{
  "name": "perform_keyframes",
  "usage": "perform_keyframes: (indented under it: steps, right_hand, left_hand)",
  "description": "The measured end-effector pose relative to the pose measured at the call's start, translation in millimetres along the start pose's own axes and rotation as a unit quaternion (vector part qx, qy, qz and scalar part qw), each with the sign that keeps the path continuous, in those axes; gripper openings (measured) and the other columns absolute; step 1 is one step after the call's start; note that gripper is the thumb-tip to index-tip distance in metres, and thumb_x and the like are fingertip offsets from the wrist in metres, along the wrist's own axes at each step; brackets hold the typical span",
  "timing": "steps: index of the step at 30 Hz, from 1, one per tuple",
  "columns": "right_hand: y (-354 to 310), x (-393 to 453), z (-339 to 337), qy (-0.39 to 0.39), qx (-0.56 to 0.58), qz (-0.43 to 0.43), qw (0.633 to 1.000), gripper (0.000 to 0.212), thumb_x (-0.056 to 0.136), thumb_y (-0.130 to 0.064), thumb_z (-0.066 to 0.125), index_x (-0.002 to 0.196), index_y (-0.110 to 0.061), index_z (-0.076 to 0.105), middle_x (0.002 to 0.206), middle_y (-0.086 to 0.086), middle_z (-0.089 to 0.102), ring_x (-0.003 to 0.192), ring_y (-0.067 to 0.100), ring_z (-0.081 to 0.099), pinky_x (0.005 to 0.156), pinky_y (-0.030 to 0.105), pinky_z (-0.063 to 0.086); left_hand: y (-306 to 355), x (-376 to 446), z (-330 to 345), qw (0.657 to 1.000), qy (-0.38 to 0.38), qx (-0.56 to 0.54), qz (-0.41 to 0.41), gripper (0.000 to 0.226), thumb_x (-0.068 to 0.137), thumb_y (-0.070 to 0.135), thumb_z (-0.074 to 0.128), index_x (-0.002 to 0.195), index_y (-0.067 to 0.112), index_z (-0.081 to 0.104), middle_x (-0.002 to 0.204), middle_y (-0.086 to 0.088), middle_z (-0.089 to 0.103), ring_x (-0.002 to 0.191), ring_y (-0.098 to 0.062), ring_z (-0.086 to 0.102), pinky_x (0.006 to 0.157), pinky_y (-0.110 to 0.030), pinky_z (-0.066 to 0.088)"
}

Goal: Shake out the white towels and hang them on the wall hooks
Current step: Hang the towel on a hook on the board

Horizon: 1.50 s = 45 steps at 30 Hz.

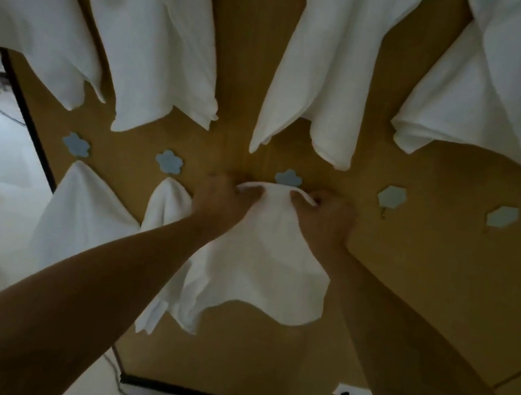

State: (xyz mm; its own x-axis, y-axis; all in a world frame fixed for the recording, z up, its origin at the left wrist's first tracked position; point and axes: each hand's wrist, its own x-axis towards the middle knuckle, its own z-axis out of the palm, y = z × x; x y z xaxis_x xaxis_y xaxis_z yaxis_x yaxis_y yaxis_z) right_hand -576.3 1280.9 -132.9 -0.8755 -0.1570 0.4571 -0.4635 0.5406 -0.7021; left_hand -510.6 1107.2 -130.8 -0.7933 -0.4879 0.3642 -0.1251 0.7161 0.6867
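I saw both hands, left hand point(224, 196) and right hand point(325, 217), pinching a white towel's point(262, 257) top edge in their fingers just below a blue flower-shaped wall hook point(288, 177).

No text, label, brand, number or sign could be read anywhere in the view. The white towels point(260, 267), the flower-shaped wall hooks point(288, 178) and the wooden wall panel point(415, 259) bore no writing that showed in the dim light.
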Motion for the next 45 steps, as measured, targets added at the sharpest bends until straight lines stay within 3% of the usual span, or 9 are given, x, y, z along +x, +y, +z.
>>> perform_keyframes:
  steps: [7, 14, 18, 20, 22, 26, 31, 39, 45]
  right_hand:
    - [18.0, -10.1, 20.0, -0.005, 0.189, 0.136, 0.973, 0.035, 0.081, -0.023, 0.078, 0.06, -0.004, 0.059, 0.055, 0.007, 0.055, 0.053, 0.017, 0.05, 0.053, 0.03, 0.041]
    - [14.7, -26.2, 33.2, -0.031, 0.309, 0.243, 0.919, 0.029, 0.081, -0.041, 0.077, 0.074, -0.016, 0.065, 0.073, 0.003, 0.069, 0.067, 0.015, 0.067, 0.059, 0.025, 0.052]
    - [14.2, -23.7, 36.7, 0.033, 0.113, 0.102, 0.988, 0.032, 0.085, -0.042, 0.072, 0.078, -0.012, 0.066, 0.073, 0.003, 0.067, 0.07, 0.017, 0.063, 0.069, 0.032, 0.051]
    - [19.3, -29.0, 40.6, 0.045, -0.072, -0.01, 0.996, 0.029, 0.094, -0.041, 0.058, 0.091, -0.015, 0.07, 0.086, 0.003, 0.068, 0.085, 0.018, 0.059, 0.084, 0.032, 0.045]
    - [21.9, -34.8, 42.1, 0.034, -0.062, -0.04, 0.997, 0.026, 0.099, -0.031, 0.052, 0.097, -0.017, 0.074, 0.092, 0.002, 0.067, 0.089, 0.017, 0.057, 0.083, 0.019, 0.04]
    - [21.2, -50.2, 47.0, 0.019, 0.11, -0.031, 0.993, 0.022, 0.098, -0.011, 0.055, 0.097, -0.01, 0.076, 0.078, 0.006, 0.072, 0.069, 0.017, 0.063, 0.064, 0.024, 0.048]
    - [26.5, -67.8, 60.0, -0.021, 0.222, 0.027, 0.975, 0.029, 0.102, -0.031, 0.05, 0.097, -0.011, 0.071, 0.073, 0.004, 0.068, 0.068, 0.019, 0.065, 0.064, 0.032, 0.054]
    - [39.8, -82.9, 91.3, 0.082, 0.09, 0.003, 0.993, 0.027, 0.104, -0.02, 0.044, 0.088, -0.006, 0.06, 0.07, 0.007, 0.061, 0.062, 0.02, 0.059, 0.06, 0.037, 0.048]
    - [38.5, -102.9, 117.3, 0.035, 0.028, 0.138, 0.989, 0.027, 0.105, -0.03, 0.037, 0.106, -0.009, 0.054, 0.085, 0.0, 0.058, 0.078, 0.021, 0.06, 0.068, 0.03, 0.042]
  left_hand:
    - [-3.5, -5.9, 38.8, 0.982, 0.008, -0.13, -0.14, 0.029, 0.077, 0.06, 0.066, 0.082, 0.033, 0.072, 0.071, 0.014, 0.067, 0.07, -0.006, 0.061, 0.055, -0.018, 0.04]
    - [0.3, -23.0, 64.3, 0.891, -0.075, -0.347, -0.283, 0.026, 0.081, 0.048, 0.072, 0.076, 0.022, 0.073, 0.065, 0.01, 0.072, 0.062, -0.007, 0.069, 0.053, -0.018, 0.048]
    - [3.8, -26.3, 58.9, 0.99, 0.068, -0.043, -0.117, 0.027, 0.081, 0.052, 0.066, 0.082, 0.025, 0.07, 0.077, 0.008, 0.07, 0.073, -0.013, 0.064, 0.062, -0.029, 0.052]
    - [6.0, -28.0, 59.5, 0.992, 0.113, 0.052, 0.028, 0.021, 0.09, 0.039, 0.06, 0.094, 0.022, 0.071, 0.096, 0.004, 0.069, 0.086, -0.014, 0.06, 0.074, -0.032, 0.051]
    - [8.3, -31.4, 62.7, 0.99, 0.1, 0.005, 0.102, 0.018, 0.096, 0.029, 0.058, 0.1, 0.019, 0.072, 0.098, 0.001, 0.07, 0.084, -0.009, 0.06, 0.074, -0.026, 0.05]
    - [2.7, -39.0, 67.3, 0.991, 0.066, -0.08, 0.086, 0.024, 0.097, 0.02, 0.055, 0.116, 0.021, 0.07, 0.099, 0.007, 0.072, 0.083, -0.002, 0.063, 0.076, -0.013, 0.049]
    - [-16.5, -49.6, 73.5, 0.989, 0.05, -0.11, 0.081, 0.029, 0.1, 0.026, 0.051, 0.124, 0.02, 0.066, 0.106, 0.004, 0.071, 0.091, -0.005, 0.065, 0.083, -0.019, 0.051]
    - [-62.5, -58.7, 82.5, 0.988, -0.018, -0.018, 0.151, 0.034, 0.099, 0.029, 0.056, 0.126, 0.012, 0.066, 0.124, -0.004, 0.066, 0.105, -0.015, 0.062, 0.088, -0.009, 0.035]
    - [-75.4, -57.7, 73.7, 0.963, -0.127, 0.076, 0.225, 0.053, 0.103, 0.031, 0.035, 0.15, 0.006, 0.035, 0.145, -0.014, 0.049, 0.104, -0.027, 0.064, 0.087, -0.036, 0.054]
